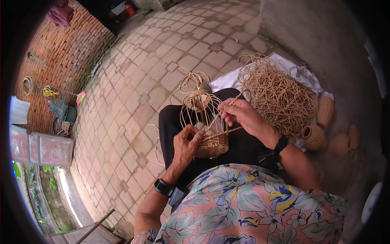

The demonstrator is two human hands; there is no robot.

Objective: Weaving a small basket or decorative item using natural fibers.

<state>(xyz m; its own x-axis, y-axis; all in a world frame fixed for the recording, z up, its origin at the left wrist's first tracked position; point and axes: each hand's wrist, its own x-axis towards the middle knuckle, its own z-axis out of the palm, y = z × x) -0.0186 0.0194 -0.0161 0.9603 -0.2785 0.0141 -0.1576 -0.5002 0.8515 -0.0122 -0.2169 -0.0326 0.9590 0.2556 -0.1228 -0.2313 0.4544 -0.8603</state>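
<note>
A partly woven basket (214, 147) of tan cord lies across my lap. Its lower band is tightly woven, thin bare ribs (187, 109) arch above it, and a small woven section (199, 99) closes the far end. My left hand (186, 144) grips the woven band at its left side, thumb on the upper edge. Over the right side of the ribs, my right hand (244, 116) pinches a twisted cord (220, 115) that slants down toward the band. A second stretch of cord runs from the band under my right hand. Loose cord ends curl beyond the basket's far end.
To the right, a large tangled heap of tan cord (280, 95) lies on a white sheet (227, 77). Several woven, vase-like pieces (315, 139) lie beside it. Paving stones (122, 122) stretch ahead and left toward a brick wall (77, 53). A wooden pole (95, 226) stands at lower left.
</note>
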